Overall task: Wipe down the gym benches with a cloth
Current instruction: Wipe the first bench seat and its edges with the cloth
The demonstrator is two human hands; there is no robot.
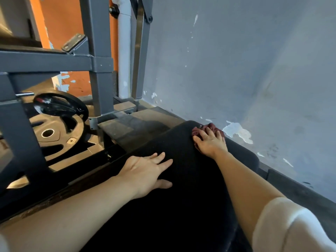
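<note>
Bench (181, 188) padding, black, runs its long axis from the near lower edge away toward the upper right, ending in a rounded far end close to the grey wall (254, 70). Cloth (209, 128), dark red and bunched, lies on that far end, near the bench's wall-side edge. The right hand (211, 142) rests flat on top of it with fingers spread and fairly straight, pressing it to the pad; the cloth shows past the fingertips and along the thumb side of the palm, so most of it is under the hand. A white sleeve (291, 228) covers the upper right arm. The left hand (145, 171) lies palm down on the bench's left side, nearer the camera, fingers straight and slightly apart, thumb out to the side, holding nothing.

Left of the bench stands a grey steel frame (101, 60). Black weight plates (54, 124) lean by its base on the floor. Behind the frame the wall is orange (63, 24) with chipped paint.
</note>
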